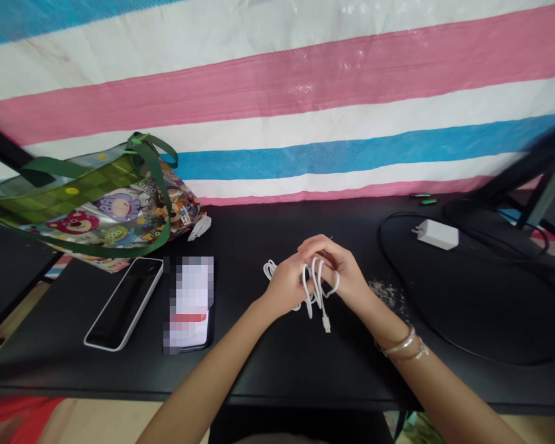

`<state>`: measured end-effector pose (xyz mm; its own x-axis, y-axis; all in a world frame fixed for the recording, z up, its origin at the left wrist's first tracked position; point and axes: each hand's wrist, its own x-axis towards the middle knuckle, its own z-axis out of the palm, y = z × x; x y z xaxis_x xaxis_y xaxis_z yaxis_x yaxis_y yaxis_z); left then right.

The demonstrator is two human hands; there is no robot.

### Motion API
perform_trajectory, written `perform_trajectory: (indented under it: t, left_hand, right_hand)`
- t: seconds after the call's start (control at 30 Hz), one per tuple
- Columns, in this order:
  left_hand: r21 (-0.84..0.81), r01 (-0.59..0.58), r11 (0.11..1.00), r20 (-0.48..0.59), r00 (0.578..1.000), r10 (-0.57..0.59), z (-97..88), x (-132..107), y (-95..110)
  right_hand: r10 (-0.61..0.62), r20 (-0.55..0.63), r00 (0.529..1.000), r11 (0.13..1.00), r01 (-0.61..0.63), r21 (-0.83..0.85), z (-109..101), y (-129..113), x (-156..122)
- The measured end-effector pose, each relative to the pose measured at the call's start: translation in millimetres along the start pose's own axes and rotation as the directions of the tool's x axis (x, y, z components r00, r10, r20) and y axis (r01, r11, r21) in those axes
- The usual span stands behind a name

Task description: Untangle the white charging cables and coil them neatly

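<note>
A white charging cable (318, 280) is gathered in loops between my two hands, above the black table. My left hand (287, 283) is closed around the bundle, with some loops poking out on its left side. Against it, my right hand (340, 265) curls its fingers over the top and grips the cable too. One plug end (326, 324) of the cable hangs down below the hands. The fingertips are partly hidden behind the hands and the loops.
Left of my hands lie a lit phone (192, 302) and a black-and-white rectangular device (124, 302). A cartoon-print bag (97, 209) stands behind them. To the right are a white charger (438, 234), a black cord (420, 320), scattered crumbs (388, 295) and two green batteries (428, 202).
</note>
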<state>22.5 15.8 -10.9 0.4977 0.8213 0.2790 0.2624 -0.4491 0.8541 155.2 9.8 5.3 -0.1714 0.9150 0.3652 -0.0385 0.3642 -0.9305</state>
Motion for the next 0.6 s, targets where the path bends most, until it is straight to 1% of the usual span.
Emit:
perform_trajectory:
  t: [0.1, 0.2, 0.27, 0.37, 0.43, 0.53, 0.6]
  left_hand:
    - [0.013, 0.009, 1.0, 0.015, 1.0, -0.009, 0.1, -0.6, -1.3]
    - [0.023, 0.02, 1.0, 0.013, 1.0, -0.021, 0.8, -1.3, -1.5]
    - [-0.006, 0.036, 0.999, 0.014, 0.999, -0.035, 1.5, -1.5, -0.6]
    - [-0.106, 0.048, 0.993, 0.014, 0.999, -0.047, 2.1, -1.0, 2.5]
    - [-0.168, 0.045, 0.985, -0.011, 0.999, -0.048, 1.4, -0.2, 5.2]
    - [-0.247, 0.021, 0.969, -0.085, 0.995, -0.044, -1.4, 1.4, 8.9]
    - [-0.313, 0.024, 0.949, -0.128, 0.99, -0.067, -3.3, 2.3, 10.3]
  right_hand:
    - [0.015, 0.018, 1.0, 1.0, -0.016, 0.013, 0.4, -0.4, -0.4]
    - [0.021, 0.025, 0.999, 0.998, -0.022, 0.06, 1.3, 0.9, -0.8]
    - [0.025, 0.024, 0.999, 0.996, -0.026, 0.082, 1.2, 1.7, -0.6]
    - [0.062, 0.032, 0.998, 0.995, -0.064, 0.079, -1.3, 1.5, 0.3]
    - [0.093, 0.051, 0.994, 0.994, -0.096, 0.058, -4.1, 0.7, 1.0]
    - [0.113, 0.087, 0.99, 0.993, -0.116, 0.036, -7.6, 0.1, 1.5]
    - [0.115, 0.1, 0.988, 0.992, -0.12, 0.044, -8.7, 0.7, 1.4]
